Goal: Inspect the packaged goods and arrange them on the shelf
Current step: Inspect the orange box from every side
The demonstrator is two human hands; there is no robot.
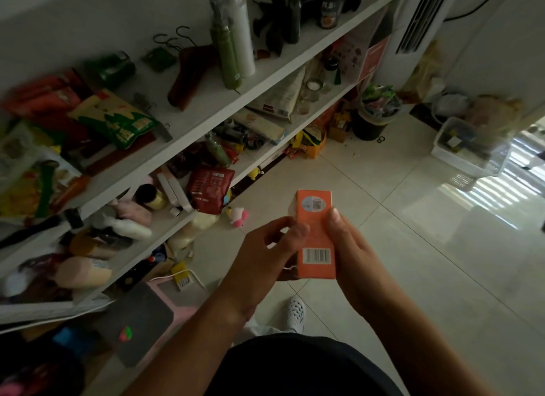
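An orange carton [316, 236] is held upright over the tiled floor [413, 218], a little below the centre of the view, with its barcode face turned up toward the camera. It is gripped from both sides: the left hand [265, 248] is curled against the carton's left edge with fingers bent over it, and the right hand [351, 245] is closed along the right edge, thumb pressed on the printed face. The inspection step appears to be in hand — the carton is being looked at, not yet placed.

The white shelf [188, 136] runs from 8 o'clock up to 1 o'clock. Its boards are already crowded: a green and yellow bag [118, 118] at 10 o'clock, spray bottles [233, 41] at 12 o'clock, and a dark red packet [209, 186] on a lower board near centre. These lie loosely and overlapped, so the arranging is judged far from finished — how many have been checked cannot be told. A bare stretch of the upper board is seen near the bottles.
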